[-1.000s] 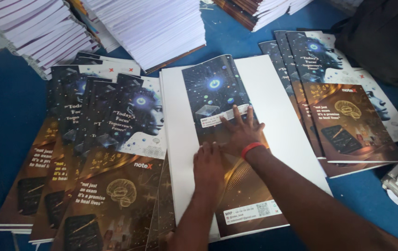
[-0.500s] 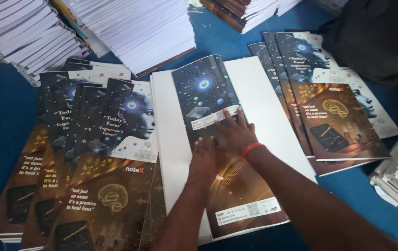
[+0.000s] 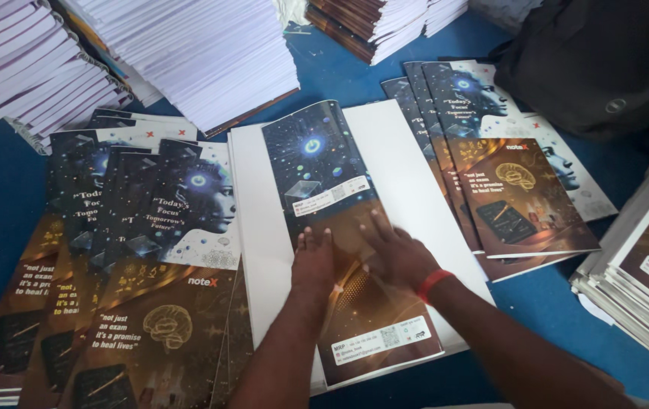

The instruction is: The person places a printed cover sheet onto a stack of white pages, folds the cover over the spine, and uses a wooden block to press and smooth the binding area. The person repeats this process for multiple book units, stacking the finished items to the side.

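- Head view looks down on a blue table strewn with printed covers and paper stacks.
- At the centre lies a white sheet, and on it a dark cover, a long strip running from blue starry print at its far end to brown and gold at its near end.
- Left hand lies flat on the cover's middle, palm down, fingers straight and close together, gripping nothing.
- Right hand lies flat just right of the left hand, also on the cover, fingers slightly spread and pointing toward its far end; a red band circles that wrist.
- Both hands press the cover against the sheet; neither pinches anything.
- Left of the sheet, a fan of overlapping covers shows a face in profile and a gold brain drawing.
- Right of the sheet, a second fan of covers lies overlapped.
- Beyond the sheet stands a tall stack of white pages, with another stack farther left.
- Far right of the sheet sits a black bag, and nearer, a pile of books.
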